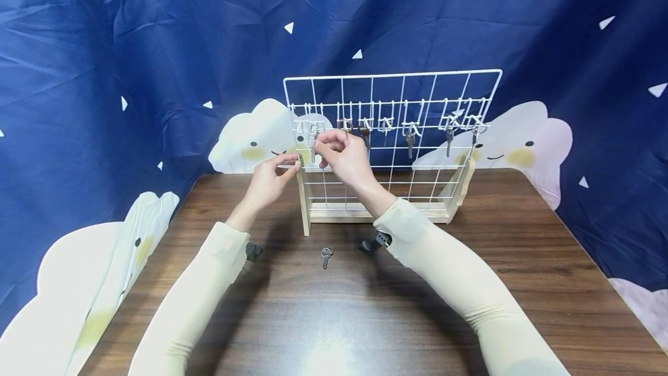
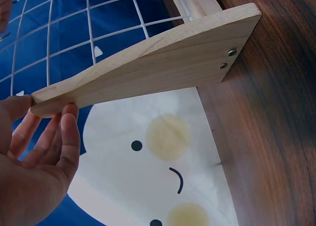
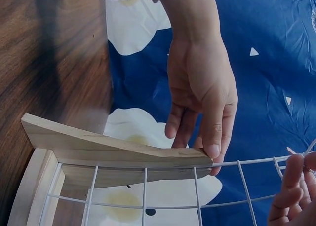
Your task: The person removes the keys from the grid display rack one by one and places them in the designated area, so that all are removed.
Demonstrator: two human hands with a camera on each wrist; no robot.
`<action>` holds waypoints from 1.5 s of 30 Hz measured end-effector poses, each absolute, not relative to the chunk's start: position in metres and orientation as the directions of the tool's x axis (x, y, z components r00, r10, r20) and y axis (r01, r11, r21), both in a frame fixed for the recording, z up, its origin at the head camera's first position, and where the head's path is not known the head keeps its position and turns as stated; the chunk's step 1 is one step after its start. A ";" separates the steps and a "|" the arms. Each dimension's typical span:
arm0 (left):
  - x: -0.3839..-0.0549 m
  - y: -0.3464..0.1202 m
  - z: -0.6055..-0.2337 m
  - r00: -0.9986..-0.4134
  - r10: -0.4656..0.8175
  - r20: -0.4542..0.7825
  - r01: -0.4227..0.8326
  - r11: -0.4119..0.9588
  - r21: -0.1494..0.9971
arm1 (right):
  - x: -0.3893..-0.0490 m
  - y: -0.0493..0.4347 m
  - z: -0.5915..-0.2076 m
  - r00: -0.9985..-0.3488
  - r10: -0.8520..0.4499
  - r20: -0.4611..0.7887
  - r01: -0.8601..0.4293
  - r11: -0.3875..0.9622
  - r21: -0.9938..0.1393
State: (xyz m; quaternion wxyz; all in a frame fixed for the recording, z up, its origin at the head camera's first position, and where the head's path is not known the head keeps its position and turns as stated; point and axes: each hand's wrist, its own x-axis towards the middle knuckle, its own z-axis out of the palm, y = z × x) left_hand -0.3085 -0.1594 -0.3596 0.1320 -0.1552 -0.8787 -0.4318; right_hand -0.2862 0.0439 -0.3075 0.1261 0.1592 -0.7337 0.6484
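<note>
A white wire grid rack (image 1: 391,77) stands upright in a wooden base on the table. My left hand (image 1: 268,181) pinches the upper tip of the rack's left wooden side panel (image 2: 148,65) between thumb and fingers. At the leftmost hooks, my right hand (image 1: 347,158) pinches a silvery key (image 1: 313,152) hanging by its ring. Its fingertips partly cover the key. In the right wrist view only the right fingers (image 3: 291,194) show, at the lower right edge. One more key (image 1: 326,257) with a ring lies flat on the table in front of the rack.
Several other keys hang from white hooks along the grid, among them a key (image 1: 410,141) near the middle and a key (image 1: 449,141) toward the right. Brown wood-grain covers the table (image 1: 469,231). Behind it hangs a blue curtain (image 1: 250,28) with clouds and triangles.
</note>
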 end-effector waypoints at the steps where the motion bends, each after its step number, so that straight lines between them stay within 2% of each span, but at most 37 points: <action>1: -0.309 -0.159 -0.360 -0.917 0.159 0.366 0.387 0.579 0.718 | -0.285 0.044 -0.307 -0.917 -0.073 0.392 -0.398 0.108 -0.911; 29: -0.310 -0.160 -0.361 -0.913 0.168 0.372 0.397 0.576 0.715 | -0.263 0.049 -0.298 -0.903 -0.112 0.414 -0.423 0.064 -0.904; 45: -0.309 -0.159 -0.360 -0.917 0.160 0.366 0.389 0.568 0.725 | -0.258 0.055 -0.304 -0.931 -0.143 0.335 -0.345 0.052 -0.937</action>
